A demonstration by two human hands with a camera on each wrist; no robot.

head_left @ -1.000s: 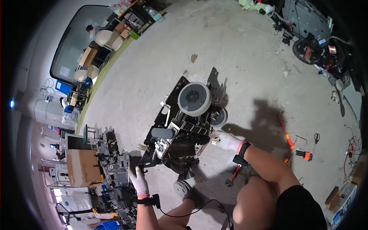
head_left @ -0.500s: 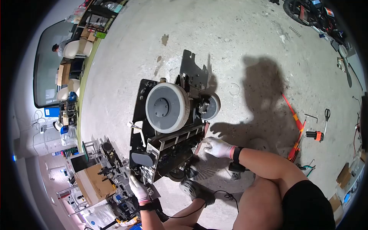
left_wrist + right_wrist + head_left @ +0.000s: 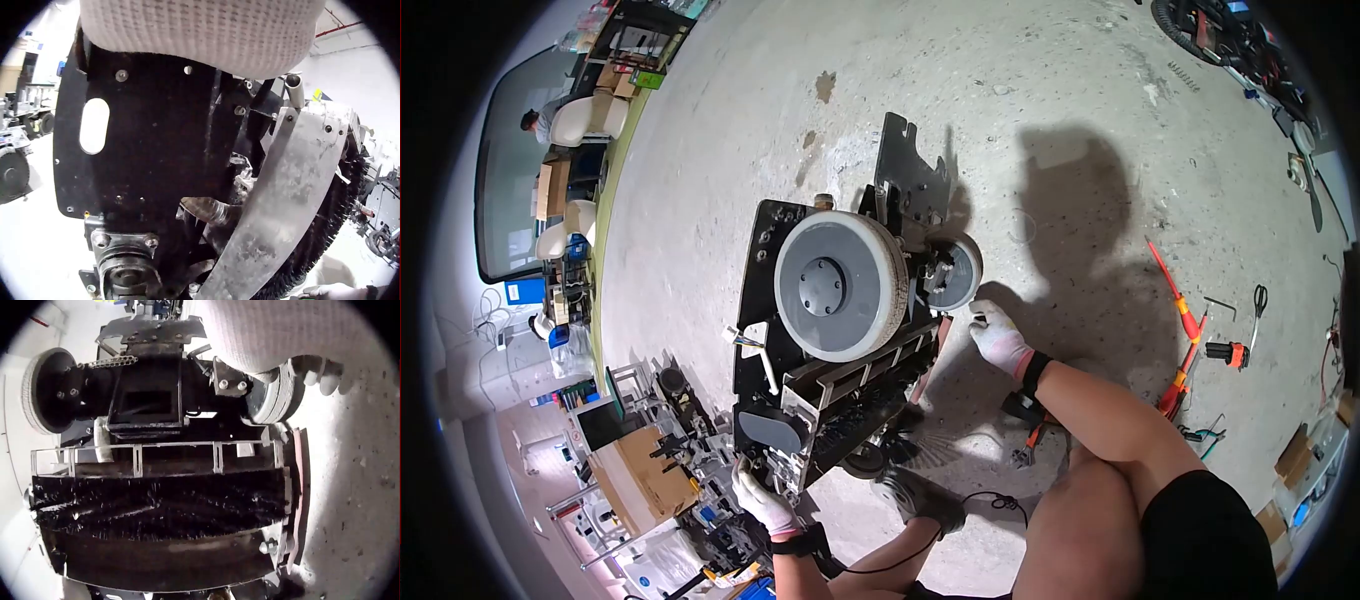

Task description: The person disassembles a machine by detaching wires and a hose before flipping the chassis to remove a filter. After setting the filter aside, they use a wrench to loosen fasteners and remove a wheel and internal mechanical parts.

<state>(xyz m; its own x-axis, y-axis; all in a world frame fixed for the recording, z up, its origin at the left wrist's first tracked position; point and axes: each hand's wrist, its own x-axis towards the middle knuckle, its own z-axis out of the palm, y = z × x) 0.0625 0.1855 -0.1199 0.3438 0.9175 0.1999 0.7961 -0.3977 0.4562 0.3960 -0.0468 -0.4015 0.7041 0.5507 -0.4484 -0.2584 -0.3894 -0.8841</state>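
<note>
Machine [image 3: 830, 330] first: it stands tipped up on its edge on the concrete floor [image 3: 1050, 120] right in front of you, with its underside turned toward you. Your left hand [image 3: 762, 503] grips the near, lower end of its black frame, fingers curled over the edge, and looks to be what props it up. Your right hand [image 3: 998, 335] is off the frame, just beside the small wheel [image 3: 955, 272]. Its fingertips are bunched near something small and pale, but these views do not show whether it pinches anything or only hovers there.

As for progress, I judge you to be at the start of the work on the underside. Done: the machine is turned up and its belly is open to view. Not done, as far as can be seen:
- The big wheel [image 3: 840, 285] and the small wheel sit on their hubs.
- The long black brush [image 3: 156, 509] lies in its housing, with the curved guard [image 3: 169, 562] below it.
- No plate or bolt appears to be off.

The red screwdrivers [image 3: 1175, 300], the scissors [image 3: 1256, 300] and the pliers [image 3: 1030, 452] lie on the floor to your right, none in either hand, so no unfastening looks begun.
</note>
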